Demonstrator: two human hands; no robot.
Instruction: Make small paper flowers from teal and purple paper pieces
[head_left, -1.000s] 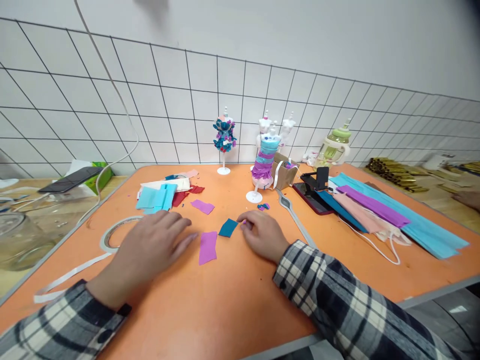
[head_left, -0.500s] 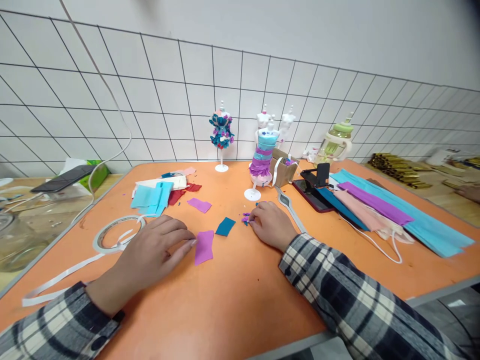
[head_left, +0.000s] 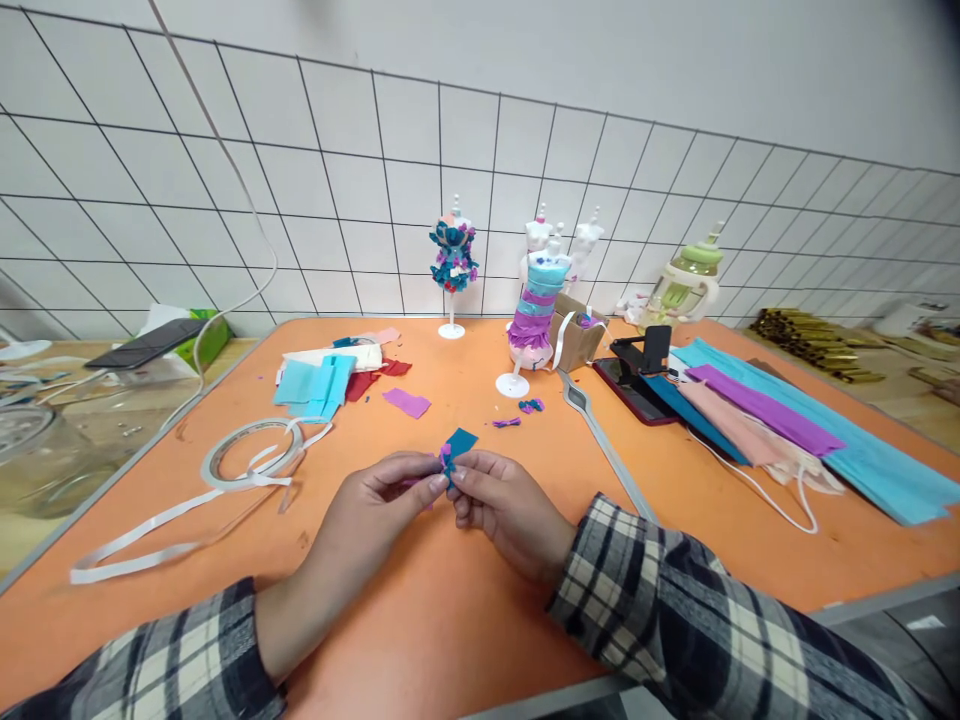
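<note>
In the middle of the table my left hand [head_left: 394, 490] and my right hand [head_left: 504, 505] meet, fingertips pinched from both sides on a small twisted piece of teal and purple fabric [head_left: 447, 462]. Right behind it lies a teal fabric rectangle [head_left: 463, 440], partly covered. A purple piece beneath my left fingers is mostly hidden. Two little twisted scraps, a purple one [head_left: 507, 422] and a teal-purple one [head_left: 531, 405], rest farther back. Beyond them stands a small dress form [head_left: 536, 310] wrapped in light blue and purple fabric.
On the left lie a tape roll [head_left: 214, 470] with a loose white strip and folded light blue fabric [head_left: 319, 385]. A decorated dress form [head_left: 453, 260] stands at the back. A small box [head_left: 574, 340], a phone [head_left: 630, 390], fabric strips [head_left: 780, 415] and a bottle [head_left: 686, 285] are on the right.
My right hand has picked up a small twisted teal-purple piece and moved left and nearer. My left hand has moved right from beside the purple rectangle to meet it.
</note>
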